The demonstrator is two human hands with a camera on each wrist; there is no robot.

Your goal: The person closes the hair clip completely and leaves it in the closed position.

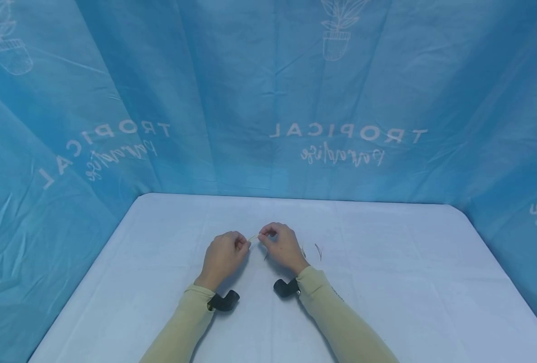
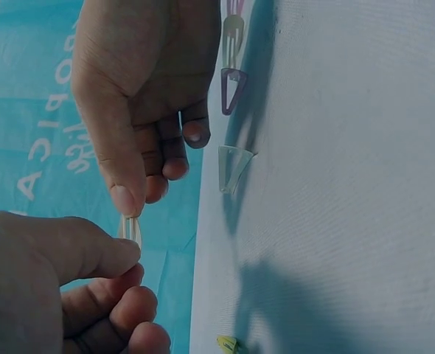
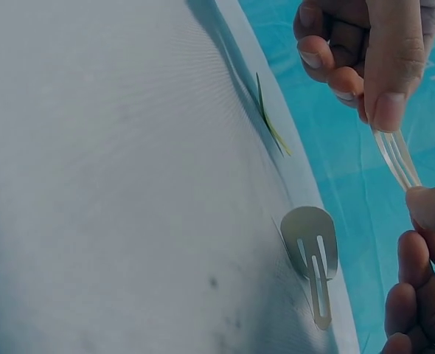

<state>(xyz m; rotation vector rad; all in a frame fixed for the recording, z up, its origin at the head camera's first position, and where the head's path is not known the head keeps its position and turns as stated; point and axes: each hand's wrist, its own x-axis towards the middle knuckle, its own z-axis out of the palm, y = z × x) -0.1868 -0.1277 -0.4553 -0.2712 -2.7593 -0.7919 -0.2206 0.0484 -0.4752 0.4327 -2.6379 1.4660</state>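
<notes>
Over the middle of the table, my left hand and right hand pinch opposite ends of a pale cream snap hair clip. Its slotted middle shows between the two thumbs in both wrist views, while the fingertips hide its ends. In the left wrist view the right thumb presses on the upper end and the left thumb on the lower end. A larger beige hair clip lies on the cloth near the right hand. Beyond it is a thin green clip, seen edge-on.
More clips lie on the white table: a purple one, a pale green one and a small yellow piece. A reddish clip is right of the right hand. Blue curtains enclose the back and sides.
</notes>
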